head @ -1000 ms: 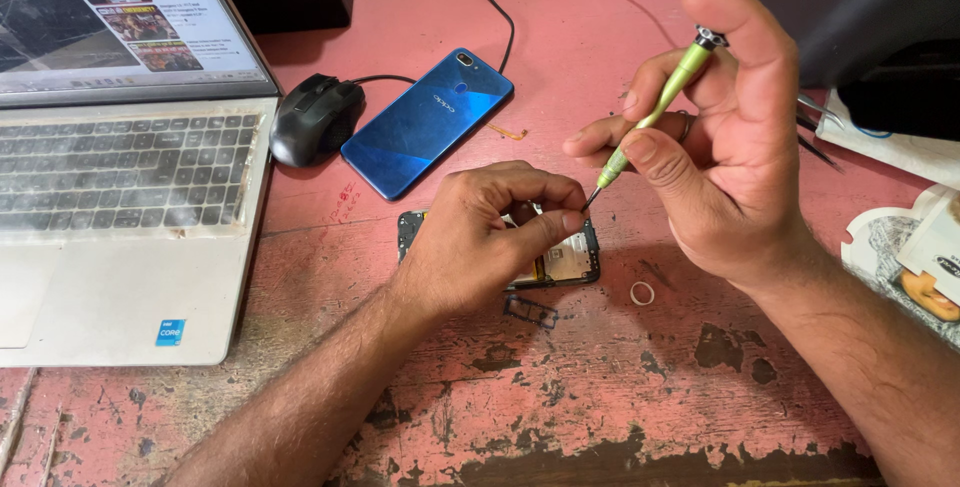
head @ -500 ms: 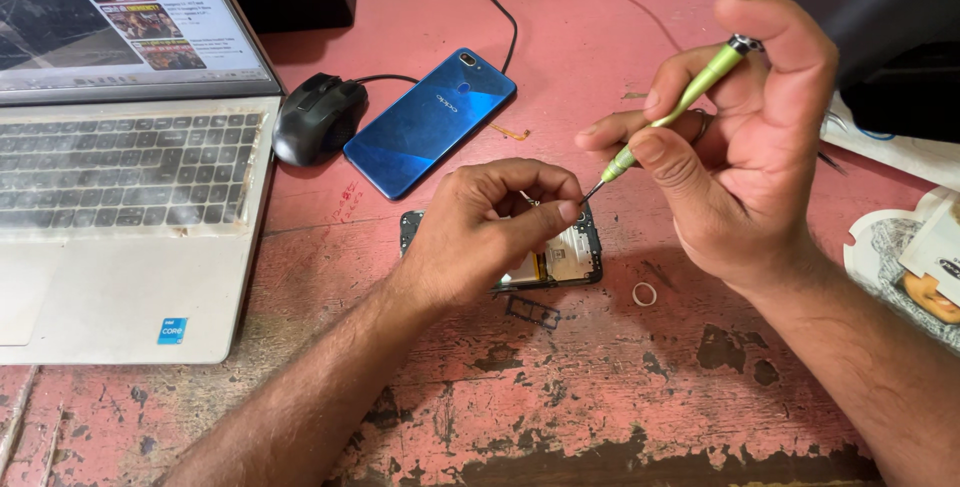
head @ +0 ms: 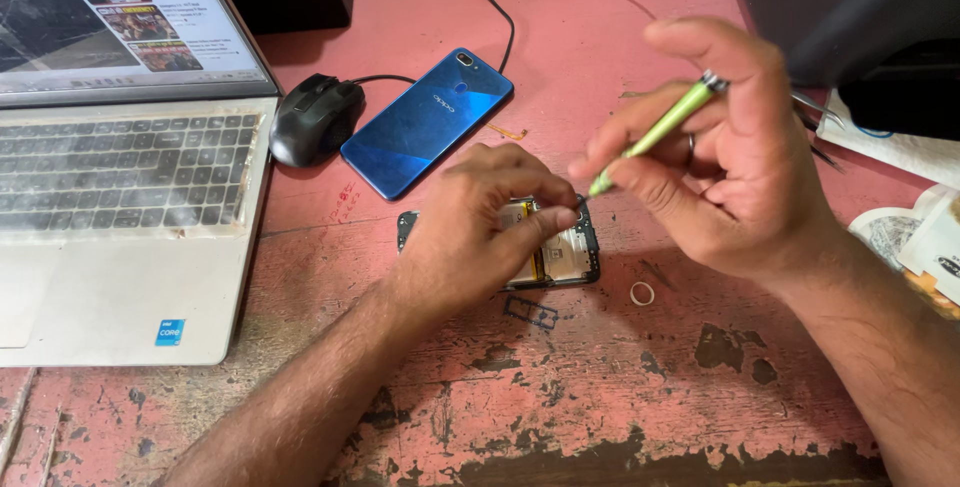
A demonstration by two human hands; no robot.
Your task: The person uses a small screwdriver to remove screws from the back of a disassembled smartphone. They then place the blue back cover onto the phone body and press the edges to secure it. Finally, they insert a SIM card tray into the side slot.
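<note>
Your left hand [head: 480, 232] presses the opened phone [head: 560, 252] flat on the worn red table [head: 600, 397], fingertips pinched together at its top edge to steady it; your right hand [head: 720, 167] pinches the green screwdriver [head: 655, 134], tip angled down toward that spot.

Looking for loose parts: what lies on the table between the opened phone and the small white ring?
Head view: only bare worn red table between opened phone and white ring.

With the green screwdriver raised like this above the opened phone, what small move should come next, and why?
Probably lower the tip of the slim green screwdriver in the right hand onto the opened black phone body. The tip hangs just above the phone's upper edge, not touching, while the left hand pins the phone on the worn red table.
</note>
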